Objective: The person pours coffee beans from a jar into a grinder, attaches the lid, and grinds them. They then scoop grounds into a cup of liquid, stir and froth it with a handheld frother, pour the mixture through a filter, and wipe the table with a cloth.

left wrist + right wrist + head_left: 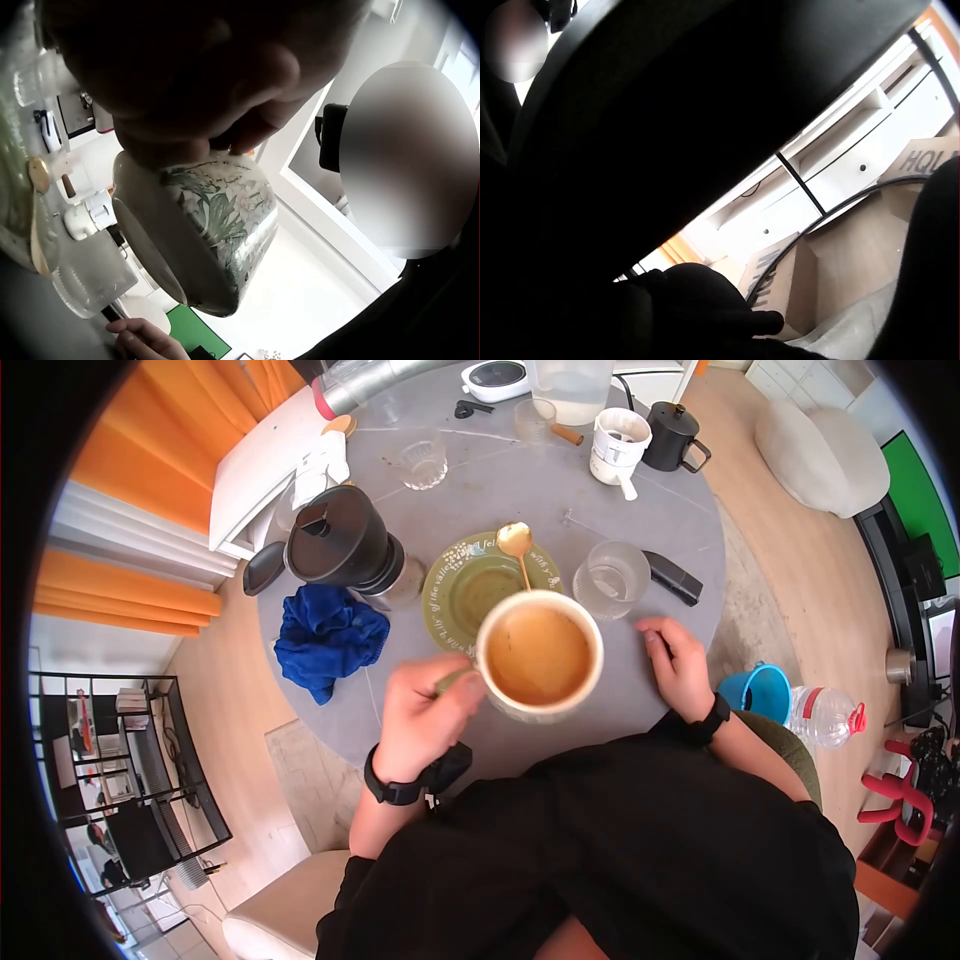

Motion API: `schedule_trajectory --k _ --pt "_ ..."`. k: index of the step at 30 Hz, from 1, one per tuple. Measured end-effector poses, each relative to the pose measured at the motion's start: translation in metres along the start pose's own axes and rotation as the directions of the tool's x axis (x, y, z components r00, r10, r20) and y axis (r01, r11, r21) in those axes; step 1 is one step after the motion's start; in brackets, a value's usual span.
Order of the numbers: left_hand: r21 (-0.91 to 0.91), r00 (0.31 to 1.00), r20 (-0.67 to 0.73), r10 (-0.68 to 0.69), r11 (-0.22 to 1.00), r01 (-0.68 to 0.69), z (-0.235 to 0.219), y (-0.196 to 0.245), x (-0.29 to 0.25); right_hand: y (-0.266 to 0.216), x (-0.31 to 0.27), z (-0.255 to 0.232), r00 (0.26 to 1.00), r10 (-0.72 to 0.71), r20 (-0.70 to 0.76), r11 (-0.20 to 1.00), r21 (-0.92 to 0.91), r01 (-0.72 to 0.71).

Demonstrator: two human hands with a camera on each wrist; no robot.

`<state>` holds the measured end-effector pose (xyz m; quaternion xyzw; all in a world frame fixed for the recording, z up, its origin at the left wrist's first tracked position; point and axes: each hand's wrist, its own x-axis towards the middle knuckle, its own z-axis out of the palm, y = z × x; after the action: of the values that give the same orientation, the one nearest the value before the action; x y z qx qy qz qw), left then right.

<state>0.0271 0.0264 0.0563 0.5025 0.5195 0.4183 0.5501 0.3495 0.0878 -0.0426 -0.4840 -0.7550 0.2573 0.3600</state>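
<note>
Cup (232,214) of brown drink (540,655) hangs over the near side of the table (470,505), handle (456,680) pinched in the left hand (424,710) grip; open room separates it from the loosely curled right hand (682,665).

The cup (221,217) looks to be of ceramic with a smooth, glossy glaze, the plate (475,595) has a similar glazed finish, and the spoon (514,541) shines like polished metal. The tumbler (610,582) is transparent, of glass or plastic, and the cloth (330,638) is a wrinkled fabric. The tabletop (490,490) appears smooth and rather matt, and the box (799,285) is of cardboard.
</note>
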Motion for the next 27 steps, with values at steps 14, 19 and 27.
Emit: schedule_trajectory --k 14,19,27 --pt "0.136 0.988 -0.12 0.099 0.987 -0.082 -0.006 0.0 -0.007 0.006 0.034 -0.005 0.849 0.51 0.137 0.57 0.686 -0.453" --pt "0.289 0.961 -0.096 0.258 0.932 -0.221 -0.008 0.009 -0.001 0.008 0.03 0.001 0.904 0.422 0.06 0.626 0.702 -0.339" --pt "0.222 0.96 0.044 0.278 0.934 -0.281 0.005 0.026 0.006 0.009 0.029 0.001 0.911 0.404 0.079 0.639 0.689 -0.343"
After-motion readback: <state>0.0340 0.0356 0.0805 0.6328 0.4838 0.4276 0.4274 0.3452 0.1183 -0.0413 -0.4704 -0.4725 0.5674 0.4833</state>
